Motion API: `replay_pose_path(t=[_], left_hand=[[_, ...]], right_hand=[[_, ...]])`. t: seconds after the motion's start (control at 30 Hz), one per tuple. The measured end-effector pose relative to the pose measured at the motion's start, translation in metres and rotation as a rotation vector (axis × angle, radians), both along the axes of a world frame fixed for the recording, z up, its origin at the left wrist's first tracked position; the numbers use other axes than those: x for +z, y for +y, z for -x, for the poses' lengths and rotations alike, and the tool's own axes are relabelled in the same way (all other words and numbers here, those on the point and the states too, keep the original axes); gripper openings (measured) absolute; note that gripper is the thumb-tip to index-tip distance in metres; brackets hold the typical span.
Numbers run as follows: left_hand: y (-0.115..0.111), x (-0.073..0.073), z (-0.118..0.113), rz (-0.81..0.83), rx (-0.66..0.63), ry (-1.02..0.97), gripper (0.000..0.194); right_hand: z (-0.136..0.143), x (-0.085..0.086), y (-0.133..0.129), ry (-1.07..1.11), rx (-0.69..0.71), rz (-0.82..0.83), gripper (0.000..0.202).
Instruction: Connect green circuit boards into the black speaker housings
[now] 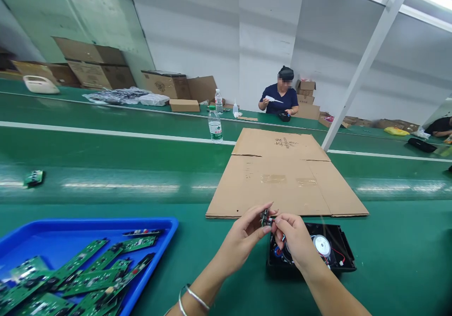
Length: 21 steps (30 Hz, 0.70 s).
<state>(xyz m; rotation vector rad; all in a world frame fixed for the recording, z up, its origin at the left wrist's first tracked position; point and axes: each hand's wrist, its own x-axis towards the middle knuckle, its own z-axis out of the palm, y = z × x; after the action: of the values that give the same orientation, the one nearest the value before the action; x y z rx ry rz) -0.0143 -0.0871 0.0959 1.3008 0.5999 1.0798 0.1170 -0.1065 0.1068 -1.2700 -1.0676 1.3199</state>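
Note:
My left hand (248, 230) is closed on a small circuit board (264, 217), held on edge between thumb and fingers. Close against it, my right hand (294, 236) pinches a small wire connector (271, 221) at the board's side; the fingers partly cover it. Beneath my hands lies an open black plastic housing (346, 247). Inside it are a round silver speaker-like part (322, 245), coloured wires and a loose red lead with a white plug (341, 263). My right hand and wrist hide part of the housing's inside.
At left, a blue tray (169, 226) holds several green circuit boards (95, 278). A flattened cardboard sheet (282, 189) lies beyond my hands. A water bottle (215, 125) stands behind it. One small board (34, 178) sits far left. A co-worker (280, 94) sits across the benches.

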Motion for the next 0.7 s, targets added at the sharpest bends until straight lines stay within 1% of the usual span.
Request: replay_pose_path(t=[0.1,0.23,0.4,0.53,0.7], left_hand=[[-0.001,0.0,0.002,-0.124,0.022,0.093,0.035],[0.0,0.002,0.008,-0.221,0.013,0.232,0.037],[0.001,0.008,0.014,-0.212,-0.019,0.242,0.038],[0.001,0.011,0.016,-0.205,-0.091,0.198,0.039],[0.0,0.012,0.016,-0.177,-0.121,0.207,0.04]], right_hand=[[-0.001,0.003,-0.002,0.033,0.003,0.03,0.022],[-0.001,0.008,-0.005,-0.015,0.057,0.031,0.024],[0.0,0.012,-0.008,-0.042,0.126,0.01,0.026],[-0.002,0.013,-0.009,0.047,0.19,0.034,0.025],[-0.002,0.01,-0.009,0.1,0.221,0.047,0.029]])
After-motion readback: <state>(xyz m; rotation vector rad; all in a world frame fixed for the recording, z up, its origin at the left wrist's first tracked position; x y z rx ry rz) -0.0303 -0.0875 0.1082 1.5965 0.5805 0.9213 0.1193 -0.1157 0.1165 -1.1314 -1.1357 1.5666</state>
